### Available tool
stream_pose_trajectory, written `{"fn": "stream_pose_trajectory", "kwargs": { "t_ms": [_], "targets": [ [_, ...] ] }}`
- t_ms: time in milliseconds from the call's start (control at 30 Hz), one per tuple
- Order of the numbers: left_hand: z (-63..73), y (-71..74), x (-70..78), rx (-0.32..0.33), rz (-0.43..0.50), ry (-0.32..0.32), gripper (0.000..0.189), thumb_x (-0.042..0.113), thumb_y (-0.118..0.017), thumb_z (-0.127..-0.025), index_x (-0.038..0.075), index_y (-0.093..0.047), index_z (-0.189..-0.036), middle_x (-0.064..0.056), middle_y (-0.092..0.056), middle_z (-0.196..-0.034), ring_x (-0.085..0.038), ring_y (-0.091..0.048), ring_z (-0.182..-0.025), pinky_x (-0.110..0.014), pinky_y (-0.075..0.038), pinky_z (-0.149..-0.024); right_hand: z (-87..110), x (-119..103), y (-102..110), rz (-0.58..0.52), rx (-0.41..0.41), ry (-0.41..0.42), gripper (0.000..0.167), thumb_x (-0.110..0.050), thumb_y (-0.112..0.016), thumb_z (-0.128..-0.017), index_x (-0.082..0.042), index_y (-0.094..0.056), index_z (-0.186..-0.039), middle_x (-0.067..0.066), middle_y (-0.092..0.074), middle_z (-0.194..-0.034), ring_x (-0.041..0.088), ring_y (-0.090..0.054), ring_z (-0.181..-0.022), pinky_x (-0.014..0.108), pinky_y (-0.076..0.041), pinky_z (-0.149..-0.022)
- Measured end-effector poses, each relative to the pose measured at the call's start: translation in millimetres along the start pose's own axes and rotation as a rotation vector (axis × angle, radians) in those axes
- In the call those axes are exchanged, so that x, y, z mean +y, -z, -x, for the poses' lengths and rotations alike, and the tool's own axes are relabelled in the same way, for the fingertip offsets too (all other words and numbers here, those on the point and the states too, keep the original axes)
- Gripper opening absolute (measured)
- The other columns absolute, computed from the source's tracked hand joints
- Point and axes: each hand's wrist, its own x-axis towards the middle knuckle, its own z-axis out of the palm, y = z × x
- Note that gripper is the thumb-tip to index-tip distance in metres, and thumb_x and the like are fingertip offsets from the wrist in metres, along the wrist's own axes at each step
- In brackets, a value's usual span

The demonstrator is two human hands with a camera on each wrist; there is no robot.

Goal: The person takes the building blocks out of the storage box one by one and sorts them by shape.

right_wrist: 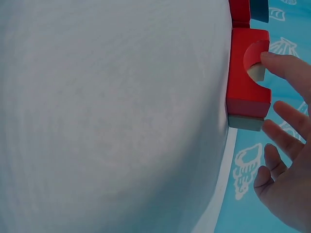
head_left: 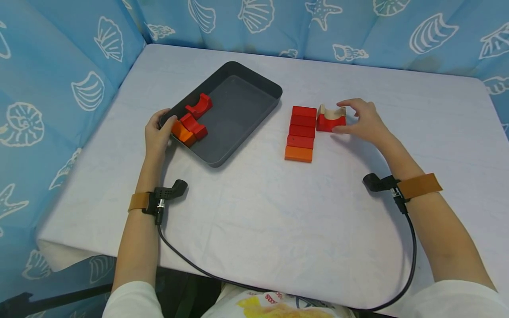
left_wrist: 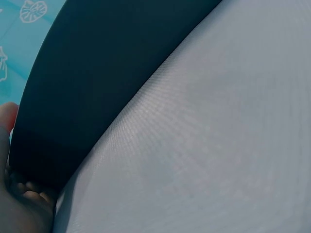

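My left hand grips the near-left corner of a dark grey tray, thumb over the rim beside an orange notched block. Two red notched blocks, a nearer one and a farther one, lie in the tray. At the table's right, my right hand spreads thumb and forefinger around a red arch block and the cream arch block behind it. The thumb reaches the red block's notch in the right wrist view; whether it presses is unclear. The other fingers are loosely bent.
Left of the arch blocks, several red blocks and an orange block form a row on the white-covered table. A blue shell-print curtain hangs behind and at the left. A black cable joins the wrist cameras.
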Motion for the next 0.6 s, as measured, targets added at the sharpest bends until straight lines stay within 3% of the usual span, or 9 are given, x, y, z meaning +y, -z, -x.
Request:
{"fn": "stream_pose_trajectory", "kwargs": {
  "t_ms": [600],
  "targets": [
    [0.8, 0.7, 3.6, 0.008, 0.018, 0.002, 0.044, 0.029, -0.056, -0.086, 0.007, -0.052, -0.124, -0.008, -0.048, -0.124, -0.016, -0.042, -0.109, -0.023, -0.033, -0.091, 0.1, -23.0, 0.1, -0.014, 0.068, 0.016, 0.053, -0.023, -0.064, -0.081, -0.003, -0.046, -0.127, 0.018, -0.039, -0.128, 0.035, -0.034, -0.108, 0.046, -0.038, -0.076]
  ]
}}
